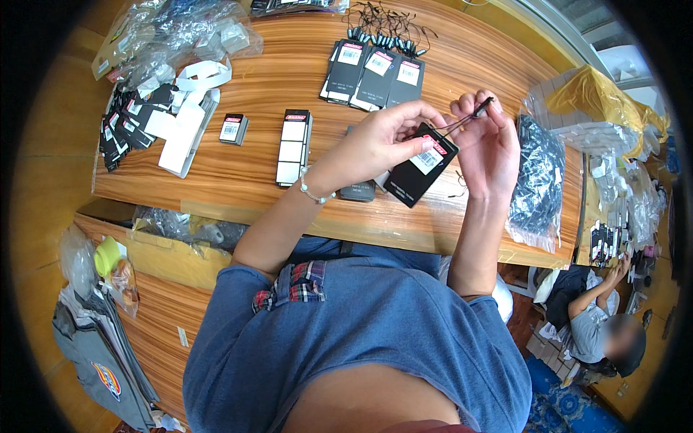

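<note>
My left hand [382, 141] grips a black hang tag [413, 182] by its upper part, thumb on the front beside a white barcode sticker. A dark string runs from the tag to my right hand [492, 151], whose fingers pinch the string's black end [482, 108]. Partly hidden under my left hand lies a stack of dark tags [357, 191]. Left of it stands a narrow stack of black cards with white stickers [291, 151]. Beyond my hands, several stickered black tags [373, 90] overlap in piles, their strings [390, 25] spread toward the far edge.
A small sticker stack [232, 130] sits left, near white paper strips [186, 133] and scattered black tags [119, 137]. Clear plastic bags [173, 40] heap at the far left. At right are a bag of black strings [538, 177] and a yellow-wrapped box [592, 105]. Another person [595, 325] works lower right.
</note>
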A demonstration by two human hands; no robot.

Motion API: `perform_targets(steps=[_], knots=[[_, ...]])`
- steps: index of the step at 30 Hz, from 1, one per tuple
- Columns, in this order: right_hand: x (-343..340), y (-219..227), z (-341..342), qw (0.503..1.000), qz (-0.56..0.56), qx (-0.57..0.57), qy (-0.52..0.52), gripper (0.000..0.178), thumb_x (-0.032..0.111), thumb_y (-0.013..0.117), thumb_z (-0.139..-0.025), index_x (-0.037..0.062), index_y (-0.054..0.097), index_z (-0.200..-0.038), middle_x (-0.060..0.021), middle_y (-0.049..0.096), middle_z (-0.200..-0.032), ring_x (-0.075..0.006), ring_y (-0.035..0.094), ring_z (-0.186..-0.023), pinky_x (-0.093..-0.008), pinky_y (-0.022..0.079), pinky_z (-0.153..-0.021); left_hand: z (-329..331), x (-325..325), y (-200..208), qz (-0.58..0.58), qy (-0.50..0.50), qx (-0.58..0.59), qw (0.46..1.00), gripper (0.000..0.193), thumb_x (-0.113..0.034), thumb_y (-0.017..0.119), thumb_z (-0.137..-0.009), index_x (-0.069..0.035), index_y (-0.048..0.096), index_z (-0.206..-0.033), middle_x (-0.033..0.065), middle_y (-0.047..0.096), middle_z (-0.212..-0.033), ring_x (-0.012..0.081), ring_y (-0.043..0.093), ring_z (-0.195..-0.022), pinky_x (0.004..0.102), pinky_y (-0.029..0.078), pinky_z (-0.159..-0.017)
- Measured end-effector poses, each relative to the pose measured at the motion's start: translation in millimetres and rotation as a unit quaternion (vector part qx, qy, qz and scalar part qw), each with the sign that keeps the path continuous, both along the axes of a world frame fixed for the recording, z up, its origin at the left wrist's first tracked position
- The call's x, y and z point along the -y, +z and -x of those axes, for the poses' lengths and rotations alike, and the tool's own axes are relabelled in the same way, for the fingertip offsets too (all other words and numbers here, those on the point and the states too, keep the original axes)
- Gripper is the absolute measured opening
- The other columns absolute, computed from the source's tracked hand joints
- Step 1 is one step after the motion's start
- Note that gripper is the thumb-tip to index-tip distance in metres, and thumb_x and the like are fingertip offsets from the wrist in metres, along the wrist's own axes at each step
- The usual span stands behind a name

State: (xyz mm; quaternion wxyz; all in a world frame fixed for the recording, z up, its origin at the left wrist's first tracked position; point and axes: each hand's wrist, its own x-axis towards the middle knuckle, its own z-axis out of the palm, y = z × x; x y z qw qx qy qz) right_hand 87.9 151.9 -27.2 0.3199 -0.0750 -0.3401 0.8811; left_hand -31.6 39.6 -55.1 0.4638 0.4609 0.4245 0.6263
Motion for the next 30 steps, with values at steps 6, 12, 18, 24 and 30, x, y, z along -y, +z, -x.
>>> perform_targets(steps=[6,12,18,24,30], knots=[[-32.5,-5.6,2.2,0.998,0.015,-0.041,0.037,0.018,0.007,0.050,-0.086,0.0041,0.049,-0.104,-0.0030,0.047,-0.076,-0.0152,0.045,-0.075,-0.0352,0.039,-0.081,13.1,-2.9,-10.7,0.054,0.018,-0.069,0.996,0.019,-0.002,0.055,-0.084,-0.001,0.051,-0.103,0.0013,0.056,-0.093,0.0056,0.054,-0.086,0.0191,0.045,-0.076],[-78.1,13.4,18.0,0.994,-0.064,-0.067,0.064,0.017,0.004,0.050,-0.086,0.0032,0.051,-0.103,-0.0045,0.052,-0.077,-0.0145,0.049,-0.073,-0.0332,0.044,-0.078,32.7,-12.8,-1.4,0.069,0.053,-0.097,0.991,0.018,-0.003,0.056,-0.084,-0.001,0.053,-0.102,0.0022,0.057,-0.095,0.0062,0.054,-0.087,0.0195,0.045,-0.077],[-44.5,-0.5,34.7,0.917,-0.334,0.182,0.118,0.037,0.024,0.054,-0.087,0.0008,0.048,-0.116,-0.0100,0.061,-0.099,-0.0170,0.056,-0.096,-0.0280,0.042,-0.086,44.3,-16.6,14.2,0.005,0.053,-0.077,0.996,0.021,-0.004,0.055,-0.085,0.000,0.055,-0.106,0.0045,0.058,-0.102,0.0098,0.055,-0.093,0.0239,0.045,-0.083],[-48.4,6.1,21.8,0.886,-0.330,0.222,0.237,0.038,0.007,0.056,-0.084,0.0045,0.046,-0.120,0.0020,0.054,-0.070,-0.0049,0.049,-0.061,-0.0179,0.036,-0.051,59.4,-12.6,29.6,0.014,0.091,-0.113,0.989,0.022,-0.005,0.057,-0.084,-0.001,0.056,-0.106,0.0045,0.059,-0.099,0.0096,0.057,-0.090,0.0229,0.047,-0.080],[-77.6,10.7,12.4,0.906,-0.316,0.223,0.169,0.035,0.009,0.058,-0.083,0.0028,0.050,-0.116,0.0014,0.052,-0.067,-0.0046,0.046,-0.056,-0.0178,0.040,-0.053,69.8,-18.7,24.2,0.066,0.097,-0.119,0.986,0.021,-0.005,0.058,-0.083,0.001,0.056,-0.104,0.0050,0.060,-0.095,0.0092,0.059,-0.087,0.0205,0.048,-0.077]])
